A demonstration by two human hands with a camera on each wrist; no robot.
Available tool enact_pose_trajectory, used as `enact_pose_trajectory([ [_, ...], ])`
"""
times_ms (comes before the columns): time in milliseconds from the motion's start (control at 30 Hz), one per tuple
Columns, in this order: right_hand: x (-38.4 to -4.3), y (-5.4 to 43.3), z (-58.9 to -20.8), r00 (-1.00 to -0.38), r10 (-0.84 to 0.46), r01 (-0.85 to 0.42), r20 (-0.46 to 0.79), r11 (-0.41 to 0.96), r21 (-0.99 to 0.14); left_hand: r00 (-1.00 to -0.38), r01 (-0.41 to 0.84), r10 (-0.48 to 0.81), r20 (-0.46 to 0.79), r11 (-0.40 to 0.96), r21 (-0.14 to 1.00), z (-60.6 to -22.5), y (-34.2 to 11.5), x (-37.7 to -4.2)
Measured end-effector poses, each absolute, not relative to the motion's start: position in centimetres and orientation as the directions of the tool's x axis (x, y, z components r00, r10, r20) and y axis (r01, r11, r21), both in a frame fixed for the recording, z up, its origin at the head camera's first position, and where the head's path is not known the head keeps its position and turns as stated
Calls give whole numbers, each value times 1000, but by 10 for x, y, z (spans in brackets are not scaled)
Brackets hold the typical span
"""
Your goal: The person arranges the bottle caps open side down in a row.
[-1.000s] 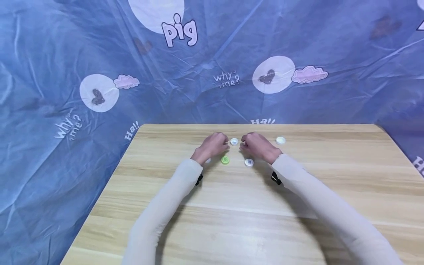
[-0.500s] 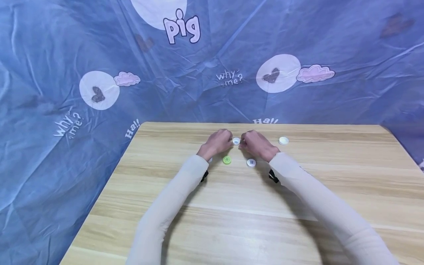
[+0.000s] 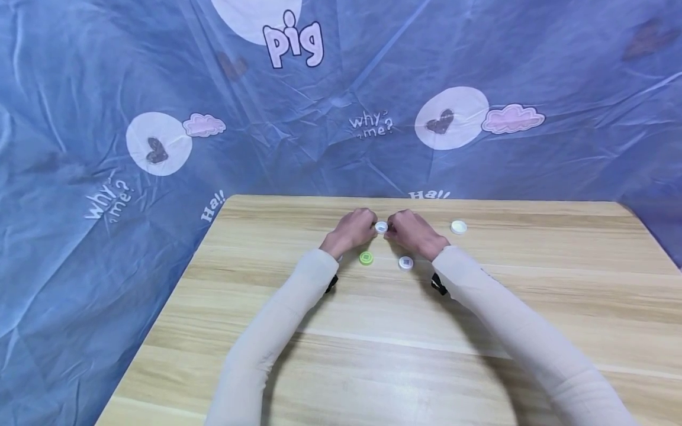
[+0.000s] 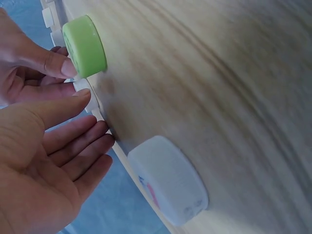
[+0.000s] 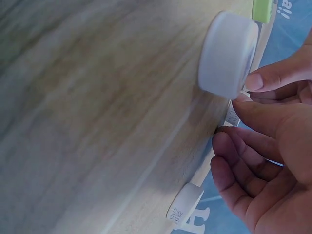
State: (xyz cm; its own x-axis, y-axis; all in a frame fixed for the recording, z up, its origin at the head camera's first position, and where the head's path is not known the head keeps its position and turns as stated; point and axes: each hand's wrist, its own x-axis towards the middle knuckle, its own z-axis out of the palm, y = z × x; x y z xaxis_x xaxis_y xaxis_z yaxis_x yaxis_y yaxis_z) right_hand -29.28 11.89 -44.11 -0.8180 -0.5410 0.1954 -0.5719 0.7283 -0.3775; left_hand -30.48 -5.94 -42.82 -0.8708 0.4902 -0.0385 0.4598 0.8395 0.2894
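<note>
In the head view a white bottle cap [image 3: 380, 227] lies near the table's back edge, between both hands. My left hand [image 3: 353, 231] holds its left side, with thumb and index finger at the rim; the other fingers are loosely extended in the left wrist view. From the right, my right hand [image 3: 411, 232] pinches the same cap [image 5: 232, 115] by thumb and forefinger, its other fingers bent. The hands hide part of the cap in both wrist views. Closer to me sit a green bottle cap [image 3: 366, 258] and another white bottle cap [image 3: 406, 262].
A further white cap [image 3: 459, 227] lies right of the right hand. One more printed white cap [image 4: 168, 180] is mostly hidden behind the left wrist in the head view. The wooden table [image 3: 341, 355] ends at a blue printed cloth [image 3: 319, 148].
Both hands have closed in on the middle white cap from either side, and the gaps beside it are gone. The view has shifted slightly; the other caps stay in place.
</note>
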Motion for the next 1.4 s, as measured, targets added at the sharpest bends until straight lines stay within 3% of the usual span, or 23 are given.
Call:
enact_pose_trajectory([
  [900,-289,116,-444,-794,-559,-605,238,695,-388,-827,539,561,18,785,304,-432,-60,-303],
  [1400,-267,123,-426,-791,-556,-605,254,654,-454,-803,549,595,46,707,446,-418,-73,-285],
])
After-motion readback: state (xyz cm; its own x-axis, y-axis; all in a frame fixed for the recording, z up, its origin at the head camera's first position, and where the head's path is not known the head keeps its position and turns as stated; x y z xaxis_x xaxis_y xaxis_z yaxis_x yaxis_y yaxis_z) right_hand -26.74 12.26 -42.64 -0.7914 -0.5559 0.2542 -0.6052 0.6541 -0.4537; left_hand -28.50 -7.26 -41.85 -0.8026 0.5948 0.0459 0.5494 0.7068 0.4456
